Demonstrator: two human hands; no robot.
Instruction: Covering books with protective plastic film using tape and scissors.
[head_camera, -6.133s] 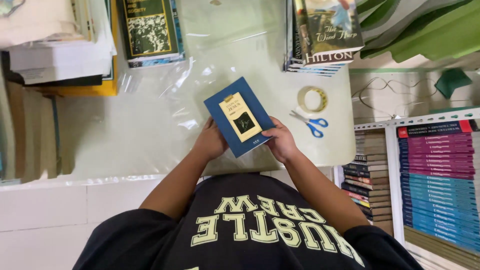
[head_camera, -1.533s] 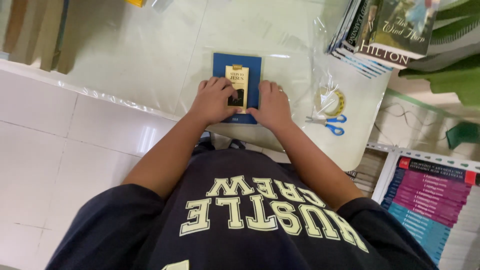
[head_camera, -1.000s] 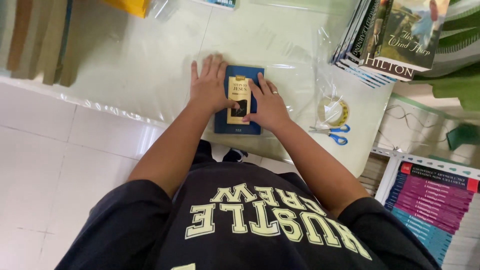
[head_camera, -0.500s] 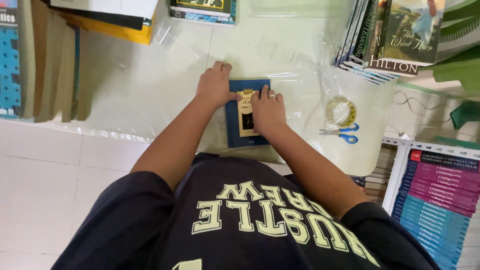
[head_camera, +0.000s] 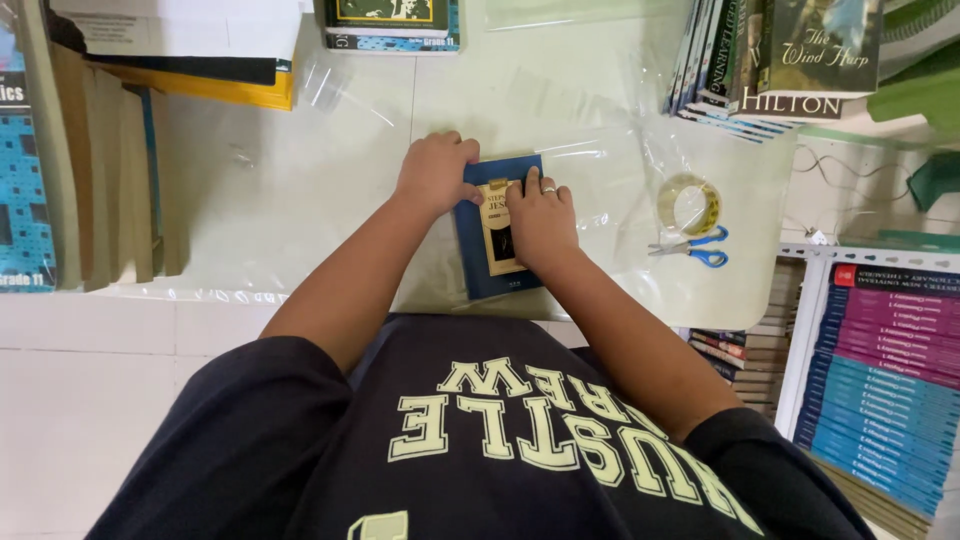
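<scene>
Now pressed flat: blue book (head_camera: 492, 268) on clear plastic sheet (head_camera: 620, 180) at tabletop (head_camera: 300, 200) centre, shifted from held up to laid down. Left hand (head_camera: 436, 172) curled over far-left corner; right hand (head_camera: 540, 215) flat, fingers together. Tape roll (head_camera: 688, 204), scissors (head_camera: 690, 247) right.

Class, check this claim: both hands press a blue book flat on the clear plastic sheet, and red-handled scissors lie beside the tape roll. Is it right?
Not quite. The head view shows the scissors have blue handles, not red. The rest holds: left hand and right hand press the blue book on the plastic sheet, beside the tape roll.
</scene>
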